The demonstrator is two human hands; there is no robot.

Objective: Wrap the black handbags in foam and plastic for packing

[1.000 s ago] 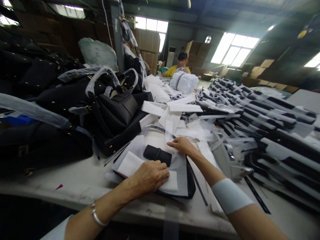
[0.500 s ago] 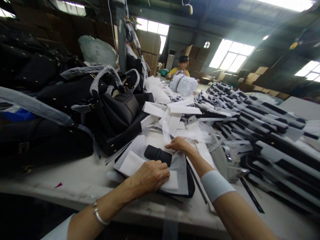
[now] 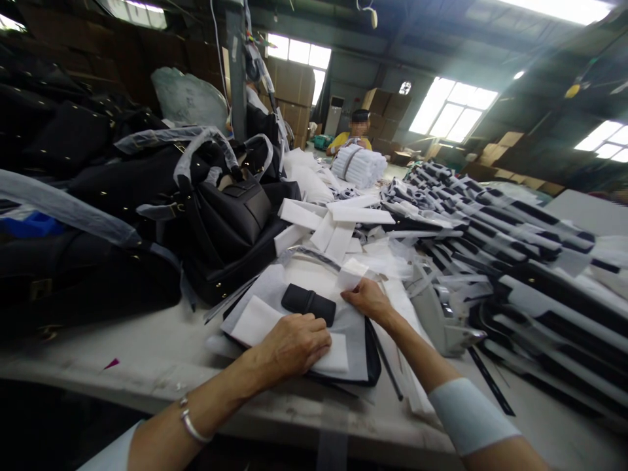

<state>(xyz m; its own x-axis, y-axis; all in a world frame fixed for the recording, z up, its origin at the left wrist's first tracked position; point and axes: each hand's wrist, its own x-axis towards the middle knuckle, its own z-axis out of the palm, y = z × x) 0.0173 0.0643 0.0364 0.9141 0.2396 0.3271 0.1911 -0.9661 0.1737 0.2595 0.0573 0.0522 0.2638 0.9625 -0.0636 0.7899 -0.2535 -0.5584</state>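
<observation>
My left hand (image 3: 299,343) has its fingers curled down over a white foam sheet (image 3: 258,320) and the lower edge of a black folded leather piece (image 3: 301,302). Its fingertips are hidden, so what they grip cannot be seen. Thin white tissue paper (image 3: 357,347) lies beneath, on top of a flat black bag part (image 3: 373,366). A small white sheet (image 3: 352,271) is pinched in my right hand (image 3: 367,299), just right of the leather piece and above the tissue.
Black handbags (image 3: 233,226) with wrapped handles are heaped at the left. White foam strips (image 3: 338,229) lie beyond my hands. Stacked black-and-white parts (image 3: 515,222) and a grey device (image 3: 436,314) fill the right. A person (image 3: 360,131) sits behind a white bundle (image 3: 358,165).
My right hand has moved to the right, away from the leather piece, and the small white sheet has come along, now tilted differently. My left hand has stayed in place.
</observation>
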